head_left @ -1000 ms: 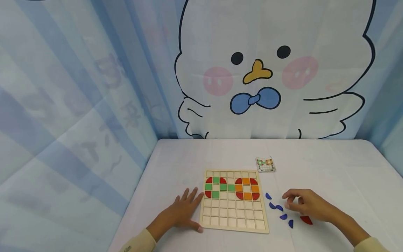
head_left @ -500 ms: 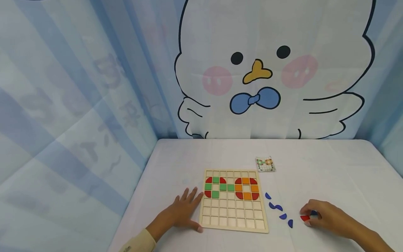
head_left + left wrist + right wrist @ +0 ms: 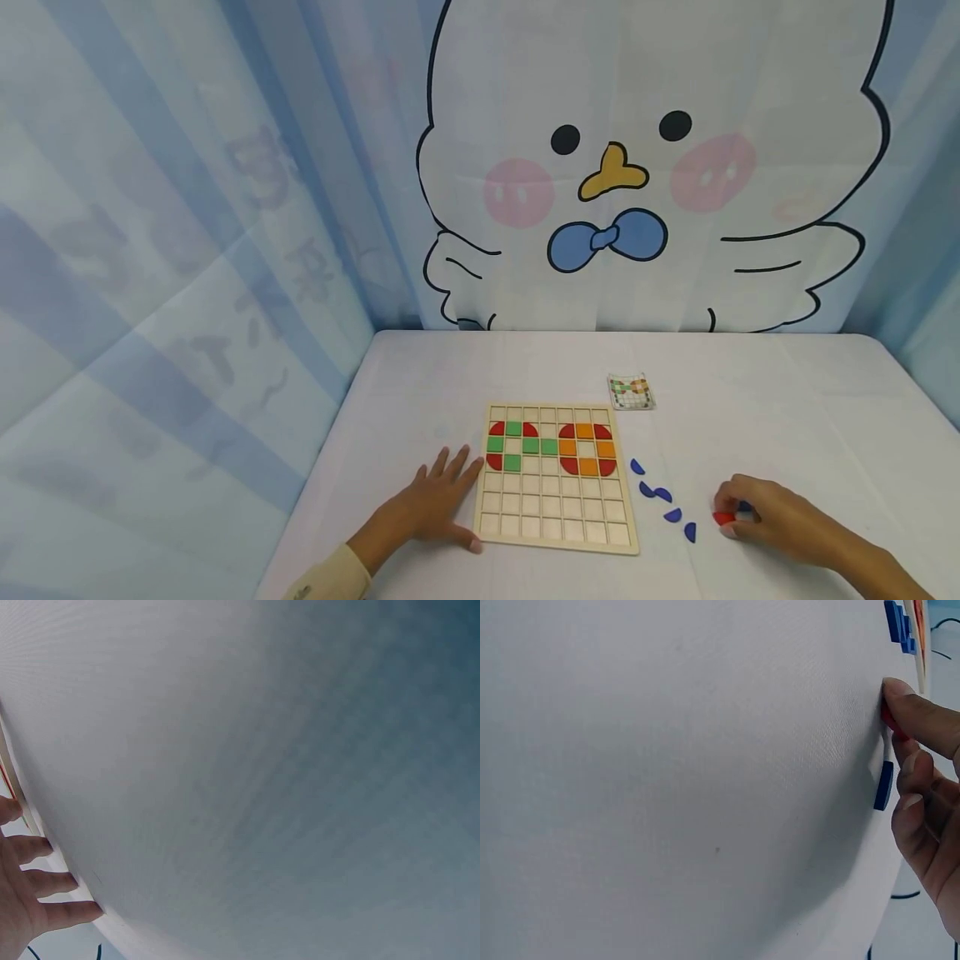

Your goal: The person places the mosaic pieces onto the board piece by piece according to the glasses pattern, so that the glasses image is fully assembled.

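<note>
My right hand (image 3: 776,517) pinches a red quarter-circle piece (image 3: 724,518) between thumb and index finger, low over the table at the right. Just past its curled fingers lies a blue piece (image 3: 884,785), partly covered by the hand in the head view. My left hand (image 3: 437,500) lies with fingers spread at the left edge of a wooden grid board (image 3: 555,507), fingertip and thumb right at the rim. On the board's upper rows sit red quarter-circles, green squares (image 3: 550,447) and orange squares (image 3: 585,431), forming two ring-like shapes joined by green.
Several blue half-circle pieces (image 3: 672,516) lie scattered between the board and my right hand. A small pattern card (image 3: 632,392) lies beyond the board's upper right corner. A curtain with a cartoon figure (image 3: 615,292) hangs behind the white table (image 3: 787,400).
My right hand has moved right and slightly toward me, from near the blue half-circles to the red quarter-circle, which it now pinches. The left hand has stayed in place.
</note>
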A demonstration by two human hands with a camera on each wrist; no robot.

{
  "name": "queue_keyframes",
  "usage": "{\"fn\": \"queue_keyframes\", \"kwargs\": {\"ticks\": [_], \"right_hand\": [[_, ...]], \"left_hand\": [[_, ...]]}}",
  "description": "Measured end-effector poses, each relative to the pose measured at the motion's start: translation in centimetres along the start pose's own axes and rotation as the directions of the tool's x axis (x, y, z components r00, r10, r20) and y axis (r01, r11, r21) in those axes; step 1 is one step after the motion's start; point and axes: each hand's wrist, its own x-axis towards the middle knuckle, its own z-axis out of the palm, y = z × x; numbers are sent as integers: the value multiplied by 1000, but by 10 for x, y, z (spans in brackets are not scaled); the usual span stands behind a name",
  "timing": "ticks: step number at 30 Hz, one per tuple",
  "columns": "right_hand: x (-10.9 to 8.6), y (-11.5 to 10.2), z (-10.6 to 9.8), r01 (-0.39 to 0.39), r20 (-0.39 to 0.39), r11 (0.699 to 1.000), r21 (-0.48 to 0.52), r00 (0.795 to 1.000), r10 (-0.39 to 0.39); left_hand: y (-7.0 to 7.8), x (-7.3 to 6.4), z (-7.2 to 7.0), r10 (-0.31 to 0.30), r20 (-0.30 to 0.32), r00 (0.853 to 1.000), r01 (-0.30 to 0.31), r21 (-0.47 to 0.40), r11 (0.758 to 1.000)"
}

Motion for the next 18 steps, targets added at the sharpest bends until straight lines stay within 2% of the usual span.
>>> {"fn": "queue_keyframes", "kwargs": {"ticks": [12, 18], "right_hand": [[4, -11, 2, 94, -39, 993, 74, 995, -91], [14, -27, -1, 81, -19, 985, 155, 997, -79]], "left_hand": [[-1, 0, 0, 11, -9, 1000, -11, 7, 1000], [-1, 0, 1, 11, -4, 1000, -11, 3, 1000]]}}
